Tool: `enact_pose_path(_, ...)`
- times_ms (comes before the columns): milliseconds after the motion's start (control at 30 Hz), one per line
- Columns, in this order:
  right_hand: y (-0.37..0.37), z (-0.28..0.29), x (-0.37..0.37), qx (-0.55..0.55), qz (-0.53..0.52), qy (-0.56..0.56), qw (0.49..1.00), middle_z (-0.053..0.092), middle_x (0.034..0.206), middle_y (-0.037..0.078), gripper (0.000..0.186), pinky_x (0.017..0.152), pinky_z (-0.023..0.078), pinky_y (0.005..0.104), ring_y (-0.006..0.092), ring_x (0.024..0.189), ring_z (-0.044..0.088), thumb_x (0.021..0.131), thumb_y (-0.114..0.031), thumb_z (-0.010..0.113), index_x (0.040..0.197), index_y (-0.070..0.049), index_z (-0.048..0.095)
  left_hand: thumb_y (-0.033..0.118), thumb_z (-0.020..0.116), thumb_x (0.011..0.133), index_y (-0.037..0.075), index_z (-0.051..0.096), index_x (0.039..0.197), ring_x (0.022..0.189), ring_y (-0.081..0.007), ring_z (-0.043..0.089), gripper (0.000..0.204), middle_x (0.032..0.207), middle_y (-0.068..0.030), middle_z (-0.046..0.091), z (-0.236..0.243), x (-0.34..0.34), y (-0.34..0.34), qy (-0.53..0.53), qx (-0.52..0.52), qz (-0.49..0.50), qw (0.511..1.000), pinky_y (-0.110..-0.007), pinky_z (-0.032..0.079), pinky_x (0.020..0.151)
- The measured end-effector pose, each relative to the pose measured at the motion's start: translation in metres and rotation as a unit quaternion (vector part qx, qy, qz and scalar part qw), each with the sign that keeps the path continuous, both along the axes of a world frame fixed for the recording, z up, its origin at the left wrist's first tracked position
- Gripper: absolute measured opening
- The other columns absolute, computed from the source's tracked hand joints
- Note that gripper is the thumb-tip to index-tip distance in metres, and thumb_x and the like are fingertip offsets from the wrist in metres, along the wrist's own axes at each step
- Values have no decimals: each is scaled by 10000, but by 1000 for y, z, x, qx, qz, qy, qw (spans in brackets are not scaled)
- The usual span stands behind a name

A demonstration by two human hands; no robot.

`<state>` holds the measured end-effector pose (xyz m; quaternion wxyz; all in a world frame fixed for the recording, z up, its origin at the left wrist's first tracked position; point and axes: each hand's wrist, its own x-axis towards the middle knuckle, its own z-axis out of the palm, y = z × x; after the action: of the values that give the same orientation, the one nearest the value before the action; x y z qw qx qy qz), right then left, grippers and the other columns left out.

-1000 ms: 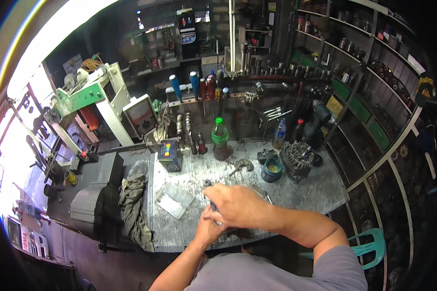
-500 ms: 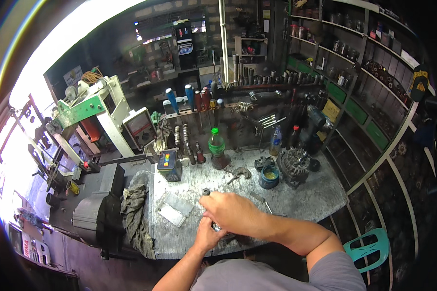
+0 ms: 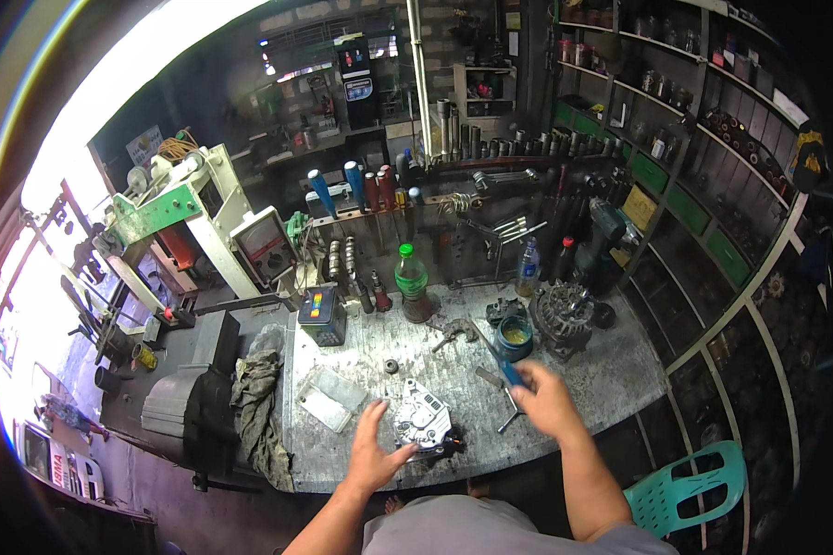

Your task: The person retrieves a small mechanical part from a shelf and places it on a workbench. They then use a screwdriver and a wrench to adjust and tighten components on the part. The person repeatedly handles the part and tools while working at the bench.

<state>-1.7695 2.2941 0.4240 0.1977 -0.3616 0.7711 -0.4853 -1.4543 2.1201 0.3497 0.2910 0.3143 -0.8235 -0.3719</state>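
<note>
Head view: left hand [image 3: 370, 461] spread beside the silver housing [image 3: 424, 416] on the tabletop [image 3: 324, 453], contact unclear; right hand [image 3: 546, 404] clamped around a blue-handled tool [image 3: 508, 372].

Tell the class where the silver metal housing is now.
In the head view, the silver metal housing sits near the front edge of the workbench, just right of the left hand, with a small dark round piece beyond it.
</note>
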Motion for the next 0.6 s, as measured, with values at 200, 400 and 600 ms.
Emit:
enact_pose_path(200, 29, -125, 19, 216, 63, 74, 971, 791, 1231, 281, 469, 1034, 594, 563, 500, 1172, 750, 1013, -207, 795, 1444, -40, 714, 111, 897, 887, -6, 766, 1241, 1002, -273, 790, 395, 1094, -156, 812, -57, 108, 47, -39, 79, 150, 985, -413, 628, 923)
enact_pose_path(400, 8, -122, 7, 108, 77, 234, 963, 784, 1289, 231, 405, 1005, 607, 518, 466, 1203, 745, 1014, -208, 782, 1373, -33, 714, 395, 699, 1132, 14, 803, 1261, 911, -174, 725, 415, 1057, -65, 814, -178, 196, 174, -206, 370, 107, 900, -364, 606, 857)
enact_pose_path(600, 55, -139, -11, 300, 546, -133, 771, 766, 1380, 266, 479, 1074, 584, 508, 434, 1274, 743, 1079, -317, 699, 1440, -1, 705, 306, 846, 992, 2, 795, 1234, 994, -211, 739, 392, 1095, -121, 831, -124, 228, 273, -144, 612, 178, 757, -399, 607, 931)
